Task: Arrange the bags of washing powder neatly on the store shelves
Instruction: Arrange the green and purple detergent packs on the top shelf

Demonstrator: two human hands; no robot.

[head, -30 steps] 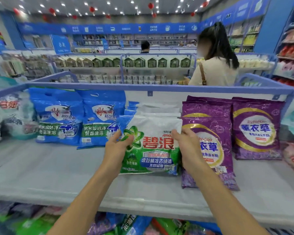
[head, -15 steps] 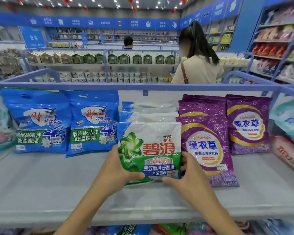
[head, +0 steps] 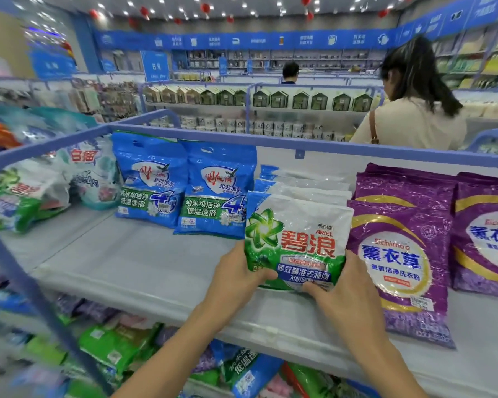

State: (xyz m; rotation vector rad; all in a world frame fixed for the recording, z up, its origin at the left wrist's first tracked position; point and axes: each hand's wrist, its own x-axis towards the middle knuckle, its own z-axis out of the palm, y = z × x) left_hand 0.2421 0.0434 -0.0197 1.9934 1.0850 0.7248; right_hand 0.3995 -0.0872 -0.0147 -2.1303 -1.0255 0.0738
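Bright, even overhead light from rows of small ceiling spots (head: 181, 9); faint soft shadows on the white shelf (head: 144, 271); specular glare on the glossy purple bag (head: 400, 254); centre sharp, left edge and lower corners smeared, far aisle soft, wide-angle bowing of the blue shelf rail (head: 184, 135).

At right, dark-haired person in cream top (head: 408, 122); leftward, row of green house-shaped boxes (head: 279, 99); overhead, red round lanterns (head: 205, 7).
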